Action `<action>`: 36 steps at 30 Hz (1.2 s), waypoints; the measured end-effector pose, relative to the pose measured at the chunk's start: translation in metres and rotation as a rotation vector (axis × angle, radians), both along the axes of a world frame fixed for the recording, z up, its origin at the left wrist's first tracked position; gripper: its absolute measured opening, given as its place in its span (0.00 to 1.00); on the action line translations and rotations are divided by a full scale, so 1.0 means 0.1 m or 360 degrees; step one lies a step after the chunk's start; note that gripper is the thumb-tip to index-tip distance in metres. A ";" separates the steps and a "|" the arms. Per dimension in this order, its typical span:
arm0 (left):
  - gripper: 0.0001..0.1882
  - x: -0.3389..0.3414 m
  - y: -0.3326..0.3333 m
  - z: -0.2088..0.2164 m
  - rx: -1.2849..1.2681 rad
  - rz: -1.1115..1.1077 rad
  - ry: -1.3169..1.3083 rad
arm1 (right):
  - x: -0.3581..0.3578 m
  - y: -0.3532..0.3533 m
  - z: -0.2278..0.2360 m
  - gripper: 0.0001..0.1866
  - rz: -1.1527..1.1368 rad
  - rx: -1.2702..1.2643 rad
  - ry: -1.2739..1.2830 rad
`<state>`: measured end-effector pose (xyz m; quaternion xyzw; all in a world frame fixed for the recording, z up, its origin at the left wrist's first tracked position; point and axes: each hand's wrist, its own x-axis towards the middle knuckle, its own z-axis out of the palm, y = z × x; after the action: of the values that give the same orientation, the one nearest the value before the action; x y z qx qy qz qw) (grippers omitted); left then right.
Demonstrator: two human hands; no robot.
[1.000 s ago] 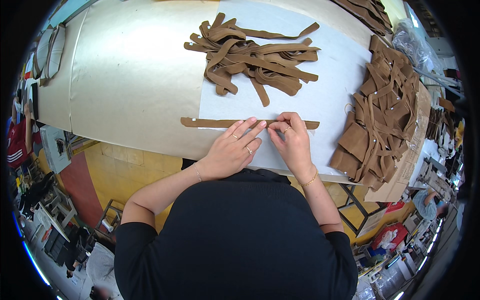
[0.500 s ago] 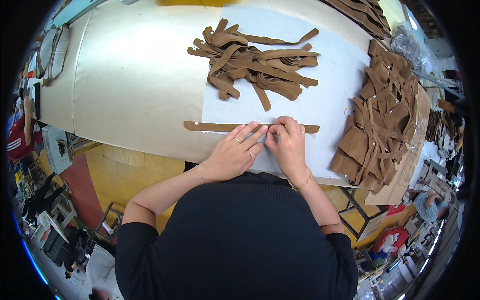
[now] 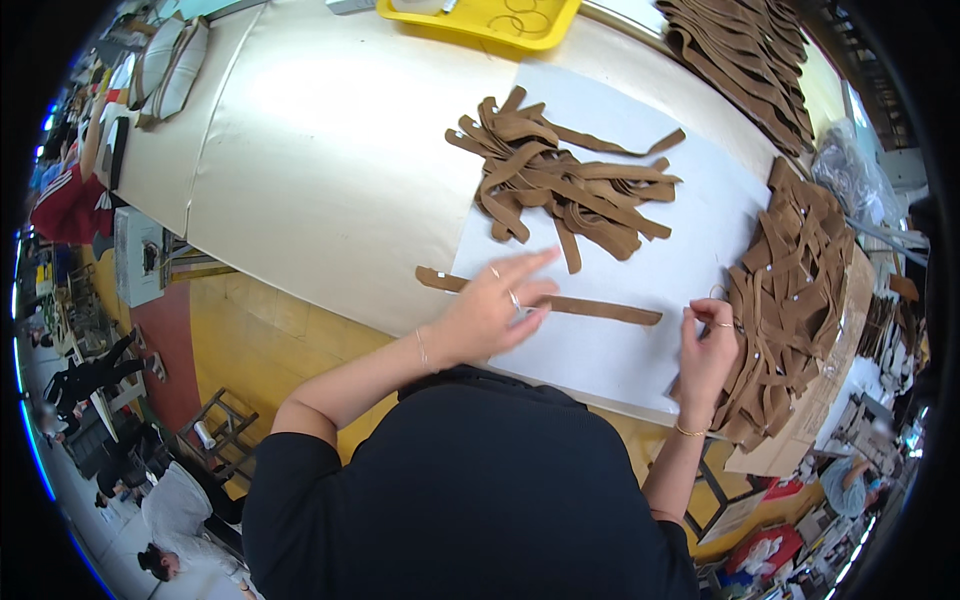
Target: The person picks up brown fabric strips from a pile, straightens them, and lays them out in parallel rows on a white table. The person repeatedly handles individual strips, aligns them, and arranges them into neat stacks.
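Note:
A single long brown fabric strip (image 3: 610,309) lies across white paper (image 3: 620,350) in front of me, a small pale tag near its left end. Over the strip's middle is my left hand (image 3: 492,312), blurred, fingers stretched out and apart, seemingly holding nothing. Right of the strip's end, my right hand (image 3: 708,355) has its fingers curled together at the left edge of a heap of brown pieces (image 3: 790,300). What those fingers hold, if anything, is hidden. Beyond the strip lies a tangled bunch of brown strips (image 3: 560,185), several with small pale tags.
At the far edge sits a yellow tray (image 3: 480,28) with thin rings in it. More brown pieces (image 3: 740,65) are stacked at the far right, near clear plastic wrapping (image 3: 855,175). Cardboard (image 3: 780,458) lies under the right heap. Pale padded pieces (image 3: 170,70) rest far left.
My right hand has left the strip and moved right to the heap. The left hand has lifted slightly, its fingers now spread. The whole view has shifted and turned, bringing the yellow tray into sight.

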<state>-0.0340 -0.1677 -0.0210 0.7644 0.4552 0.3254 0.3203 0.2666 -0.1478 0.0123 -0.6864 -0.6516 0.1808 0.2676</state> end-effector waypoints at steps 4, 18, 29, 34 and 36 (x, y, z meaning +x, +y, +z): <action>0.14 -0.40 0.55 -0.07 0.0129 0.0620 0.0122 | -0.14 0.19 0.13 0.07 -0.0199 -0.0238 0.0109; 0.17 -0.98 1.18 -0.29 -0.0190 0.1061 0.0509 | -1.64 1.29 -0.07 0.11 0.0833 0.0274 0.0156; 0.23 -0.91 1.49 -0.26 -0.0212 0.0591 0.0160 | -1.92 1.47 -0.25 0.14 0.0945 -0.0165 0.0145; 0.27 -0.87 1.55 -0.19 -0.0227 0.0377 0.0346 | -1.88 1.53 -0.34 0.13 0.0959 -0.0095 0.0223; 0.24 -0.85 1.53 -0.14 -0.0161 0.0308 0.0295 | -1.85 1.58 -0.34 0.13 0.0971 -0.0145 0.0321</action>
<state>-0.1190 -0.0152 -0.0350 0.7265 0.5702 0.2594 0.2824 0.0820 0.0107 -0.0216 -0.4494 -0.7887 0.3487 0.2333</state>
